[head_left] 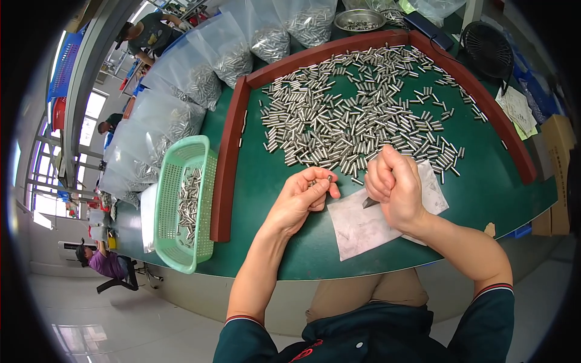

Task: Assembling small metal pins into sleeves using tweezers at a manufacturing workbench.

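My left hand (pixel 298 198) is closed, pinching a small metal pin (pixel 329 178) between thumb and fingertips, just in front of the pile. My right hand (pixel 396 190) makes a fist to its right, wrapped round a tool with a dark, pointed blade (pixel 369 202); the handle is hidden in the fist. Beneath the right hand lies a smudged white sheet (pixel 357 233). Beyond both hands spreads a large heap of shiny cylindrical metal pins (pixel 339 130) on the green tabletop (pixel 278 257).
Dark red wooden rails (pixel 230 163) border the pile. A green plastic basket (pixel 207 233) with more pins stands left. Clear bags of metal parts (pixel 233 63) line the far left; a metal bowl (pixel 359 20) and black fan (pixel 487 48) stand at the back. Other people work farther off.
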### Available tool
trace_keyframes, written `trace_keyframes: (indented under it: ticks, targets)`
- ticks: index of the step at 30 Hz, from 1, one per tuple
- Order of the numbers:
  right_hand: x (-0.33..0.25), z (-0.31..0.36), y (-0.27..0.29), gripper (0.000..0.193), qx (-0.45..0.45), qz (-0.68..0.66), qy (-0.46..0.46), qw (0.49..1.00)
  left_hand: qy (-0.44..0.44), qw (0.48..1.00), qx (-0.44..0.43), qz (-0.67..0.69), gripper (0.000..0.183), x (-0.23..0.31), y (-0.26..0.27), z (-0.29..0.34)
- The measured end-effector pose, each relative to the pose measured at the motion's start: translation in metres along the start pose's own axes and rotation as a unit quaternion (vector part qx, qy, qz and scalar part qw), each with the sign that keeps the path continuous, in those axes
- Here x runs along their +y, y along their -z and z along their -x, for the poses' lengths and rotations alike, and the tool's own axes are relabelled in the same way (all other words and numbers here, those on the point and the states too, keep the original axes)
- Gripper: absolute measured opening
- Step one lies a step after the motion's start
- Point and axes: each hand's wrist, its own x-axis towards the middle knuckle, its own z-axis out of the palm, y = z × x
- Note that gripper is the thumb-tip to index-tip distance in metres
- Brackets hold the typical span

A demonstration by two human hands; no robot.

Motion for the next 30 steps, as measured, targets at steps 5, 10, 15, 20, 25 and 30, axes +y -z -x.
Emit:
trace_keyframes:
  ticks: [5, 10, 15, 20, 25, 30]
  targets:
    - [0.001, 0.001, -0.001, 0.043, 0.003, -0.003, -0.004, 1.0, -0.001, 1.0, -0.006, 0.007, 0.013, -0.002, 0.001, 0.001]
    - [0.0, 0.002, 0.002, 0.043, 0.012, 0.007, -0.002, 1.0, -0.007, 0.998, 0.005, -0.061, 0.012, -0.001, -0.007, 0.003]
    - [0.001, 0.001, -0.002, 0.043, 0.014, 0.005, -0.004, 1.0, -0.095, 0.881, 0.027, -0.463, 0.011, -0.003, -0.032, 0.018]
    - [-0.002, 0.002, -0.003, 0.043, -0.005, -0.014, 0.03, 0.999, -0.149, 0.823, 0.055, -0.546, 0.01, -0.013, -0.038, 0.016]
    - [0.003, 0.005, -0.001, 0.043, -0.007, 0.003, 0.018, 1.0, -0.131, 0.837, 0.085, -0.525, 0.008, -0.013, -0.041, 0.018]
    - [0.007, 0.005, -0.001, 0.043, -0.006, -0.002, 0.018, 1.0, -0.139, 0.838, 0.088, -0.521, 0.007, -0.015, -0.041, 0.017]
